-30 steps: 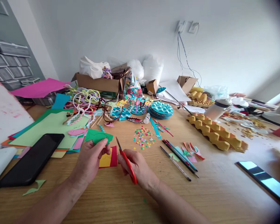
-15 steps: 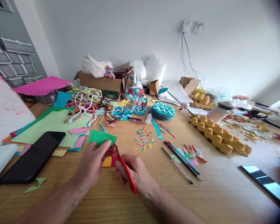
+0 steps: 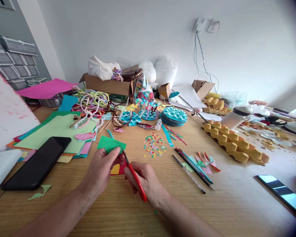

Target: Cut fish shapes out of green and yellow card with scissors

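Observation:
Between thumb and fingers, my left hand (image 3: 105,164) pinches a piece of green paper (image 3: 108,143) with a drawn curved line on it. My right hand (image 3: 145,181) is wrapped round the red handles of a pair of scissors (image 3: 136,177). The scissors' blades meet the right edge of the green paper, close to my left fingertips. Under my hands, partly covered, lie red and yellow paper pieces (image 3: 115,169) on the wooden table (image 3: 88,210).
Beyond my hands lie paper confetti (image 3: 155,144) and a stack of blue wavy discs (image 3: 174,116). Pens (image 3: 193,166) and paper scraps (image 3: 207,163) are to the right, near a yellow egg carton (image 3: 234,143). A black phone (image 3: 38,164) and coloured sheets (image 3: 56,131) lie left.
The whole view has shifted slightly, so things appear a little further right. Both hands keep their grips, and the scissors stay at the green paper's right edge.

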Tool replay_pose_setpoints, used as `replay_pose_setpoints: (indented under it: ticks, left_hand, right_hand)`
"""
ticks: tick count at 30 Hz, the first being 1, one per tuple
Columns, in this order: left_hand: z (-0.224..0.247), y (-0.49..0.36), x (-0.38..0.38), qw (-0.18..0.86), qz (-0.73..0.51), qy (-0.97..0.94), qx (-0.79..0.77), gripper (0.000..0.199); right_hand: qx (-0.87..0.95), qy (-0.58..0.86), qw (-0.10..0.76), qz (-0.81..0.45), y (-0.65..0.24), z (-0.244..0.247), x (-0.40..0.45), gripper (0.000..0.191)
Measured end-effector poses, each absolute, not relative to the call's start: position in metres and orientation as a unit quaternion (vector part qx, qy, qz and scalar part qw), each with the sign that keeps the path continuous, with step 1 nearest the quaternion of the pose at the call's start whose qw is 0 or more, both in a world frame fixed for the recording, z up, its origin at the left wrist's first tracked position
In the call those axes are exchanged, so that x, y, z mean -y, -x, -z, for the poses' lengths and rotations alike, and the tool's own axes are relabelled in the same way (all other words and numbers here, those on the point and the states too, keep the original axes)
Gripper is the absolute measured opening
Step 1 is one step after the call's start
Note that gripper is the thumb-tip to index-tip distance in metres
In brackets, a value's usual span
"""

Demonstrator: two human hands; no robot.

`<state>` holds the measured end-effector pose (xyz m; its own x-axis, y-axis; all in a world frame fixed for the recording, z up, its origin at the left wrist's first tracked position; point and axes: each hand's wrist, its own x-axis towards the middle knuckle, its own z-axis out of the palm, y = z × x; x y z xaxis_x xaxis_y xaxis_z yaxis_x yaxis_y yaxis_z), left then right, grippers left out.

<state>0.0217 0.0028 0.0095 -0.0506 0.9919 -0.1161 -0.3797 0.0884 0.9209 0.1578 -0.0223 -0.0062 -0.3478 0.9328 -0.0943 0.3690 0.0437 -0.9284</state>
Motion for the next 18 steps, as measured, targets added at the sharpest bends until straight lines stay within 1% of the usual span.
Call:
replay_pose_setpoints:
  ticks: [18]
  left_hand:
    - [-0.0090,-0.0217,-0.0020,0.595,-0.580,-0.356,-0.427,0.012]
  right_hand:
    - [0.653,0.481,0.308,-0.497,-0.1574,0.0135,0.0211,0.045]
